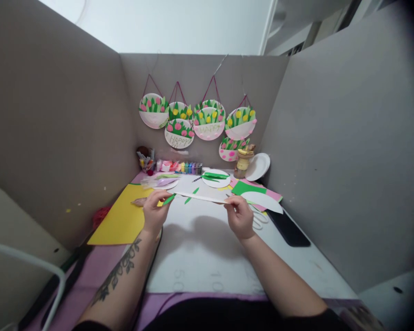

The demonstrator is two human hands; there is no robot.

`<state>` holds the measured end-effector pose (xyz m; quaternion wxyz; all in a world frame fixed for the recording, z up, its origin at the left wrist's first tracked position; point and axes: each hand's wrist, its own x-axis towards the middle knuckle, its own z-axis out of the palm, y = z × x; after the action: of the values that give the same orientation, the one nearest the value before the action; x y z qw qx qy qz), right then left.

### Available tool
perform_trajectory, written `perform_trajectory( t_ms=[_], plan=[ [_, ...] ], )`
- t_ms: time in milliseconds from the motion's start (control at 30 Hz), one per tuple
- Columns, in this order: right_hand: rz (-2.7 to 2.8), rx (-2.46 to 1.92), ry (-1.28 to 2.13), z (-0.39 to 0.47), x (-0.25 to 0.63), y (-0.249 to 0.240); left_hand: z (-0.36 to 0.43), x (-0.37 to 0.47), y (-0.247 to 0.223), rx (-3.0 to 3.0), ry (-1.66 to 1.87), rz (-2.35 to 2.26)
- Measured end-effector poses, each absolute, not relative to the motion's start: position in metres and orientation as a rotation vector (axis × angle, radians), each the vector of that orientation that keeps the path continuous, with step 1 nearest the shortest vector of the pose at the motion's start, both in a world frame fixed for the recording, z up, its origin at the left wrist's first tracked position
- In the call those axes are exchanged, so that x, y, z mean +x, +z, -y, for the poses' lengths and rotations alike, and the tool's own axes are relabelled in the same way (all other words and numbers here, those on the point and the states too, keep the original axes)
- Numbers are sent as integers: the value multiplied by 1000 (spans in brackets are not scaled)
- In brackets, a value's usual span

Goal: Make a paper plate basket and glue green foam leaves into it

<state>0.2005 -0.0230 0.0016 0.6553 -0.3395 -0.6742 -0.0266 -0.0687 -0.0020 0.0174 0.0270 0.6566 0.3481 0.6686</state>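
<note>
My left hand (pixel 154 214) and my right hand (pixel 240 217) are closed on opposite ends of a paper plate (pixel 200 197), raised over the table and seen almost edge-on. A green paper leaf (pixel 169 199) shows at my left fingertips; whether it is pinched or fixed to the plate I cannot tell. Just beyond the plate lie small green leaf cutouts (pixel 195 191). Farther back, a white plate (pixel 224 184) bears more green strips (pixel 215 175). White-handled scissors (pixel 260 219) rest beside my right hand.
Yellow paper (pixel 119 223) lies at left, a black phone (pixel 288 227) at right. A cut plate piece (pixel 262 200) overlaps green paper (pixel 246 187). Paint bottles (pixel 182 167), a pen holder (pixel 146 161) and a jar (pixel 242 164) line the back. Decorated plates (pixel 209 130) hang on the grey partition (pixel 200 69).
</note>
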Motion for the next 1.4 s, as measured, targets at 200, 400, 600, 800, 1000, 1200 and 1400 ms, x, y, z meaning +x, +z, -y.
perform_trajectory(
  t_ms=[200, 400, 600, 800, 1000, 1200, 1400],
  plan=[
    [1523, -763, -109, 21, 201, 0, 0, -70, 15, 2035, 2079, -1046],
    [1504, -821, -105, 21, 201, 0, 3, -68, 17, 2049, 2049, -1113],
    [1504, -849, -88, 21, 201, 0, 3, -66, 16, 2035, 2023, -1138],
    [1493, -869, -56, 23, 199, 1, 3, -66, 17, 2055, 2037, -1076],
    [1535, -859, -59, 25, 199, 4, 3, -68, 17, 2053, 2034, -1092],
    [1555, -871, -64, 26, 199, 5, 2, -68, 17, 2055, 2037, -1124],
    [1604, -867, -72, 28, 199, 7, 3, -65, 20, 2058, 2012, -1167]
  ],
)
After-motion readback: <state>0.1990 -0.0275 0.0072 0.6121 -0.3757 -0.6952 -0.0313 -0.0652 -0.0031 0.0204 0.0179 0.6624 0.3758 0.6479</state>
